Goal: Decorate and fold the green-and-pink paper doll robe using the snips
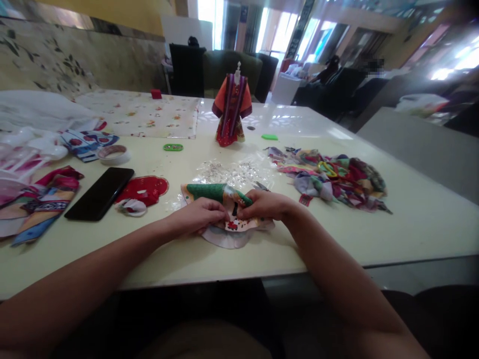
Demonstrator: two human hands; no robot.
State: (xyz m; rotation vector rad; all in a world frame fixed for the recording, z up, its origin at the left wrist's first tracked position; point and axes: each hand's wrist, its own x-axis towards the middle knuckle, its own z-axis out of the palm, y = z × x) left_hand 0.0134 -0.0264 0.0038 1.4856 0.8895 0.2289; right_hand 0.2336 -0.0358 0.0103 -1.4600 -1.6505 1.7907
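Note:
My left hand and my right hand rest side by side on the cream table near its front edge. Both pinch a small folded paper garment with a green patterned top and a pale floral lower part. The fingers of both hands are closed on its middle fold. A finished paper doll robe in orange, purple and red stands upright further back at the table's centre.
A black phone lies to the left, beside a red cut-out and a tape roll. Coloured paper scraps are piled to the right. Clear plastic wrap lies behind my hands. Folded patterned sheets sit at far left.

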